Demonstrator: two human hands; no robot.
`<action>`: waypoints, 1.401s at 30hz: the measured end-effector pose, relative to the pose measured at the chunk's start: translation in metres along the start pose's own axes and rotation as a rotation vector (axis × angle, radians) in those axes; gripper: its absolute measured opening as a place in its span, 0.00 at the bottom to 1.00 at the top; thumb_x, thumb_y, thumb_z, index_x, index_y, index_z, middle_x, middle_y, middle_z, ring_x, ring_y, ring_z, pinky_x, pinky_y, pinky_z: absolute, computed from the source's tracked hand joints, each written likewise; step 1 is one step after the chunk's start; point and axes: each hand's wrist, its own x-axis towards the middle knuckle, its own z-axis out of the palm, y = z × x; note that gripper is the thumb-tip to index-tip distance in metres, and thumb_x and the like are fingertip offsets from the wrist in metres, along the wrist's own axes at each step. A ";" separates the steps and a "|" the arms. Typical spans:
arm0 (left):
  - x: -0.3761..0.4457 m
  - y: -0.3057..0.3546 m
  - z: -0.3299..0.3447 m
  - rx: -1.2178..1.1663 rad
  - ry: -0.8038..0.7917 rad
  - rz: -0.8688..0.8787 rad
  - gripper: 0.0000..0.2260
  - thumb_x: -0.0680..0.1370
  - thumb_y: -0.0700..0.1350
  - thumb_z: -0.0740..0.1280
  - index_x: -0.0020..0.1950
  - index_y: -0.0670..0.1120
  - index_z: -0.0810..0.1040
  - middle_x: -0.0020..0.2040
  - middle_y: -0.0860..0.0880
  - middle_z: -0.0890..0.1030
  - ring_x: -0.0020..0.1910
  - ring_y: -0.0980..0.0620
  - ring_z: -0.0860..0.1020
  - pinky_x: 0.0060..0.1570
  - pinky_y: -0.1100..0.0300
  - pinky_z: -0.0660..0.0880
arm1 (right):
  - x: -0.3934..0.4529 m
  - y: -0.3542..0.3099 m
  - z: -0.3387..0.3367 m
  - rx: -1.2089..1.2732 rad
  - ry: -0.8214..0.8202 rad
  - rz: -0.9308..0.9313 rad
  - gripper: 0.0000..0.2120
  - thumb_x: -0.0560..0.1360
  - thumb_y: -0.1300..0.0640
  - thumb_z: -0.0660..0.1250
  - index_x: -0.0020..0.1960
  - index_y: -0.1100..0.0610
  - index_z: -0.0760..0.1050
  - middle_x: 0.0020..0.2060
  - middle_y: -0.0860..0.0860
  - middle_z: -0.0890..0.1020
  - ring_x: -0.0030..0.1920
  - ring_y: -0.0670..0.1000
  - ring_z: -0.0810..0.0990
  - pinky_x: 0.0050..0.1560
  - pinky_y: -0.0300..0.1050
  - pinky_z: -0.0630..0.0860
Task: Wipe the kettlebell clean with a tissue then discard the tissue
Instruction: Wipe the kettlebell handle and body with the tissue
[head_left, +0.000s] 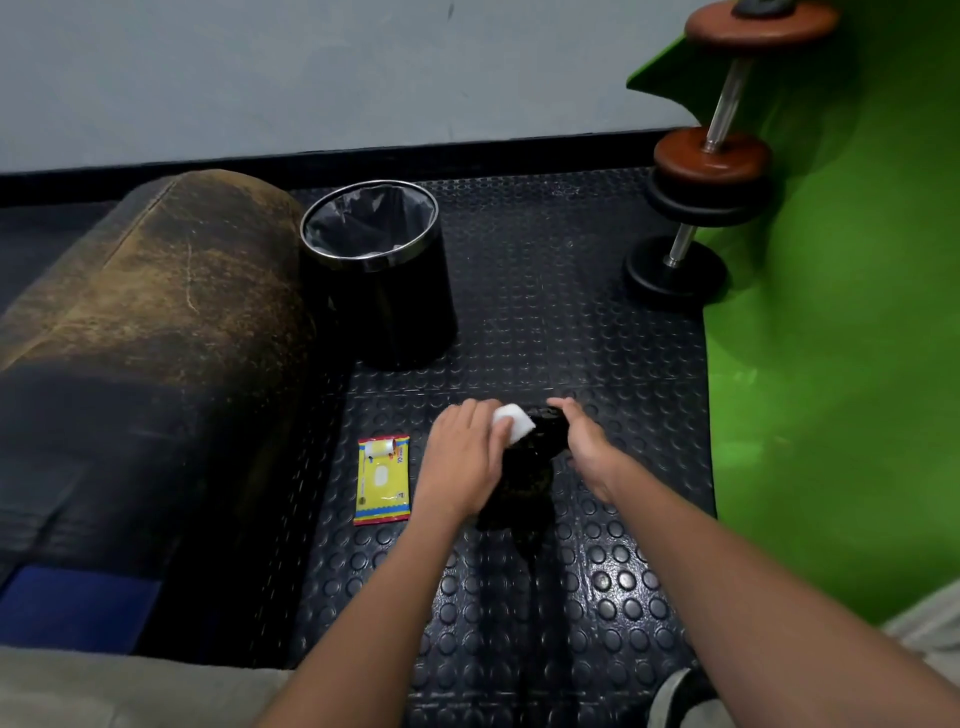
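Note:
A black kettlebell (530, 467) stands on the studded rubber floor between my two hands, hard to make out against the dark mat. My left hand (462, 457) presses a folded white tissue (514, 422) against its upper left side, fingers laid over the tissue. My right hand (584, 441) grips the kettlebell's top from the right, where the handle seems to be; the fingers curl over it. A black round bin (384, 291) with a steel rim and dark liner stands open on the floor beyond the kettlebell, to the left.
A yellow wipe packet (383, 479) lies flat left of my left hand. A worn brown-and-black padded bench (150, 322) fills the left. Two dumbbells (696, 208) lean against the green wall (841, 364) at the right. My knees show at the bottom.

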 end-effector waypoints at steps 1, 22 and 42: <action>-0.003 -0.008 -0.001 -0.046 0.028 -0.046 0.15 0.84 0.52 0.50 0.53 0.48 0.73 0.47 0.53 0.74 0.48 0.51 0.72 0.55 0.54 0.69 | 0.001 0.000 0.000 0.018 0.001 0.004 0.21 0.83 0.45 0.45 0.68 0.42 0.71 0.70 0.53 0.70 0.65 0.54 0.69 0.65 0.53 0.65; -0.006 0.005 0.003 0.024 -0.013 0.026 0.19 0.84 0.51 0.48 0.69 0.46 0.71 0.62 0.51 0.76 0.62 0.50 0.71 0.70 0.53 0.62 | 0.000 -0.007 0.000 -0.077 -0.003 0.012 0.22 0.84 0.47 0.44 0.76 0.48 0.61 0.73 0.54 0.65 0.68 0.54 0.66 0.63 0.50 0.63; 0.002 0.027 0.006 0.072 -0.059 0.049 0.18 0.84 0.51 0.50 0.66 0.46 0.71 0.58 0.50 0.76 0.59 0.49 0.72 0.70 0.51 0.62 | -0.004 -0.009 0.003 -0.070 0.005 0.009 0.22 0.84 0.47 0.43 0.76 0.47 0.60 0.71 0.54 0.68 0.61 0.51 0.68 0.59 0.47 0.62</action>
